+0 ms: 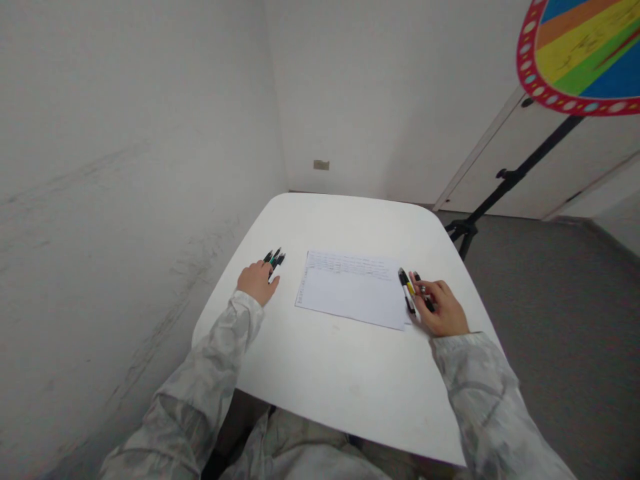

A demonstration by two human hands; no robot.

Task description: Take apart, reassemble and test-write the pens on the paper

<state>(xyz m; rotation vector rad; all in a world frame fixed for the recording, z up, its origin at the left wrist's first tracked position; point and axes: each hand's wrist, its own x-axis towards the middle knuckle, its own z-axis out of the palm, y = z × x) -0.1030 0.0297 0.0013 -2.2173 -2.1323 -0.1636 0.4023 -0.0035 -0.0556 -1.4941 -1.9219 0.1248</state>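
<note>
My left hand rests on the table's left side, its fingers bent over a small bunch of pens. Their dark upper ends stick out past the fingertips; the rest is partly hidden. My right hand is on the right side, fingers curled round a dark pen. Just left of those fingers lie more pens, one with a yellow part, by the paper's right edge. Between both hands lies a white sheet of paper, with rows of handwriting across its top and down its left edge.
The white table has rounded far corners and stands close to the left wall. A colourful wheel on a black tripod stand is at the right, beyond the table. A wall socket plate sits low on the far wall.
</note>
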